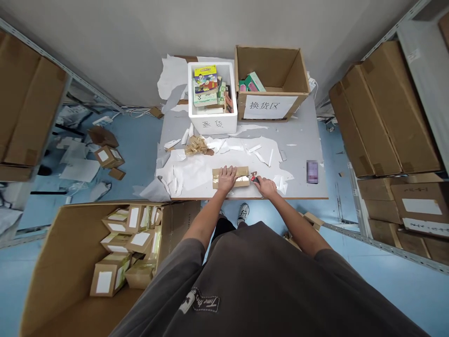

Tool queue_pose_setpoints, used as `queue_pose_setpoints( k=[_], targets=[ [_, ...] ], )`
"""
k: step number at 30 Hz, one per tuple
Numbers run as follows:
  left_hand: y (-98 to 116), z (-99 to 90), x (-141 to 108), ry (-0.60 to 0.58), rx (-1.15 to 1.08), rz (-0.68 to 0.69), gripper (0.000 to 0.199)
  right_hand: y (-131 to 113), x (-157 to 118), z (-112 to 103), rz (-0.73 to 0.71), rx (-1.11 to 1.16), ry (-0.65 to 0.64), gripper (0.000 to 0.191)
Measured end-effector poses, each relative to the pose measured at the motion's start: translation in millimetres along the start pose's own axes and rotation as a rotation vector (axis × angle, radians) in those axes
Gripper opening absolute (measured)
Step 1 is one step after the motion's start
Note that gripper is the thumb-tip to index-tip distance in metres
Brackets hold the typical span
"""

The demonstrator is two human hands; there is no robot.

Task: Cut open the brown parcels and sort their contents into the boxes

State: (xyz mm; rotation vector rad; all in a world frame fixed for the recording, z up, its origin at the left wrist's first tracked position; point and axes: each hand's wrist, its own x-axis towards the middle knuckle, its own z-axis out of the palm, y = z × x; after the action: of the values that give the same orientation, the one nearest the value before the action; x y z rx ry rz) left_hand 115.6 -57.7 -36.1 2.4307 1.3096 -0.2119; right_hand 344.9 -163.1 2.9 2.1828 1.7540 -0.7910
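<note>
A phone-like rectangle (312, 172) at 3 o'clock is pixelated. The left hand (227, 178) covers part of the small carton (215, 180); the right hand (265, 187) hides much of the cutter (255, 179), its blade too small to tell. The bottom edge crops the large carton (52, 262) at 8 o'clock.

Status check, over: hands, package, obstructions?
Left hand spread on cardboard box; right hand gripping red-and-black tool by box's right end. Box lying flat, shiny tape on top. Torn paper scraps and crumpled brown wad beyond, clear of box.
</note>
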Motion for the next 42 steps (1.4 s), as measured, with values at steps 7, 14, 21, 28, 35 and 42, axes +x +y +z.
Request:
queue_pose_setpoints(
  k=[7,14,21,28,35,42],
  targets=[
    [-2.7,9.0,-0.4,0.052,-0.029,-0.006,0.068,17.5,-5.2,1.7,0.198,0.109,0.055,0.047],
    [-14.6,25.3,2.4,0.237,-0.121,0.007,0.053,152.5,-58.0,-19.7,0.465,0.111,0.164,0.048],
    [-11.6,19.3,-1.4,0.262,-0.122,-0.011,0.052,75.5,-38.3,37.2,0.289,0.572,0.25,0.048],
    [-9.6,14.8,-4.2,0.228,-0.073,-0.033,0.054,-23.9,22.3,55.7,0.219,0.785,0.219,0.065],
    [-20.1,4.4,-13.8,0.185,-0.142,-0.003,0.051,-45.4,50.6,48.1,0.344,0.682,0.281,0.067],
    [-40.6,-14.7,-27.8,0.081,-0.18,-0.029,0.056,-58.9,86.9,11.4,0.421,0.55,0.293,0.07]
  ],
)
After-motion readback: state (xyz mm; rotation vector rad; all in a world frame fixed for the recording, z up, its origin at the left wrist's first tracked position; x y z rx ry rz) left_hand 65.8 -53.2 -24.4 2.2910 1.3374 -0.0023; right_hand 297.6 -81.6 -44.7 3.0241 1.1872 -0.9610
